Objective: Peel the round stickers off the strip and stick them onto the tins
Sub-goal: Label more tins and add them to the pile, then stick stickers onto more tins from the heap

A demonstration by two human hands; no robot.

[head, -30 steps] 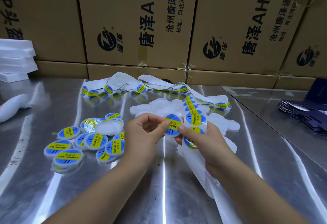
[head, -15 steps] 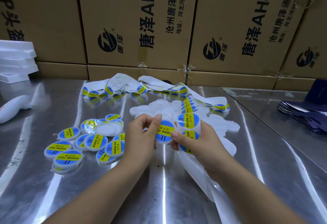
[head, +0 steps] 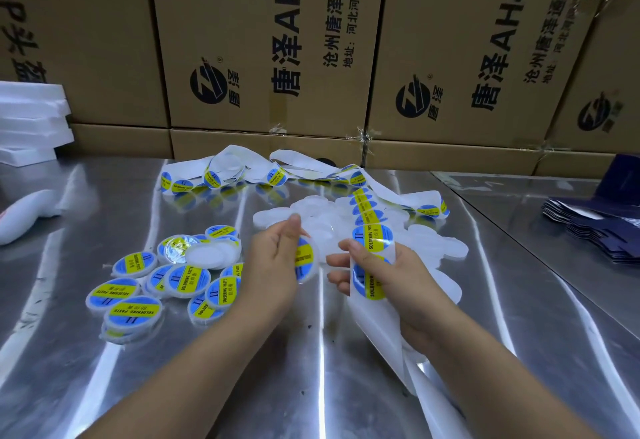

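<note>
One head-worn view, wide-angle (straight edges bow), faces forward and down onto the desk (head: pixel 311 386) from close range; left hand (head: pixel 273 265) and right hand (head: pixel 391 275) sit mid-frame, cartons (head: pixel 242 40) fill the top.

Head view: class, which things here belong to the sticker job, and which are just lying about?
Job: left hand holding round white stickered tin; right hand pinching white strip of blue-and-yellow stickers; labelled tins pile; plain white tins.
Lying about: brown cardboard boxes; white foam slabs; dark blue card stack.
</note>
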